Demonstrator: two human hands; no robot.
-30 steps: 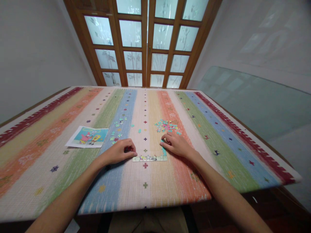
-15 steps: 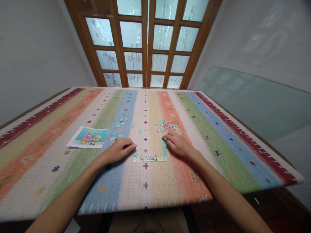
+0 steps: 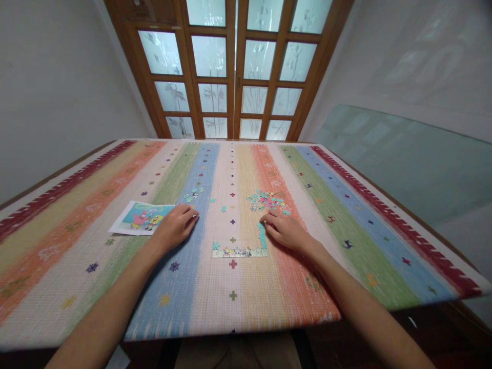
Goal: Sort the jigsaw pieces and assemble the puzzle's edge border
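Note:
A partly joined jigsaw puzzle (image 3: 239, 252) lies in front of me: a full bottom row, a teal column up the right side and a short stub at the left corner. My right hand (image 3: 283, 228) rests beside that column, its bent fingertips closed at the top puzzle piece (image 3: 262, 225). My left hand (image 3: 177, 224) is over the blue stripe, fingers curled together, partly covering the picture sheet (image 3: 140, 219). Whatever its fingertips hold, if anything, is hidden. Loose teal pieces (image 3: 194, 193) lie just beyond the left hand.
A heap of mixed puzzle pieces (image 3: 265, 200) lies beyond my right hand. Two single pieces, one of them a teal piece (image 3: 223, 209), sit between the groups. A striped cloth (image 3: 215, 297) covers the table. Glass-paned wooden doors (image 3: 235, 77) stand behind it.
My left hand has moved left, away from the puzzle's left corner, onto the loose pieces and the edge of the picture sheet. My right hand stays at the right column.

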